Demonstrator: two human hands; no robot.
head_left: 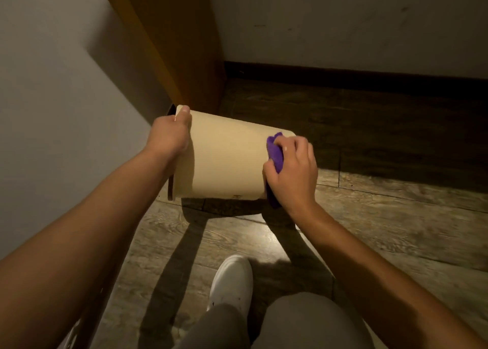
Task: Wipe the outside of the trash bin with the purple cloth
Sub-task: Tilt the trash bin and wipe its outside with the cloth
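Note:
A beige plastic trash bin [227, 161] is held on its side above the wooden floor, its open rim to the left and its narrower bottom to the right. My left hand [169, 135] grips the rim, thumb over the top edge. My right hand [293, 169] holds a bunched purple cloth [275, 153] pressed against the bin's bottom end on the right. Part of the cloth hangs below my palm, hidden behind it.
A wooden cabinet side [171, 45] stands just behind the bin, with a grey wall [52, 98] on the left. A white wall with a dark baseboard [356, 76] runs along the back. My white shoe [232, 280] and grey trouser knees lie below on the plank floor.

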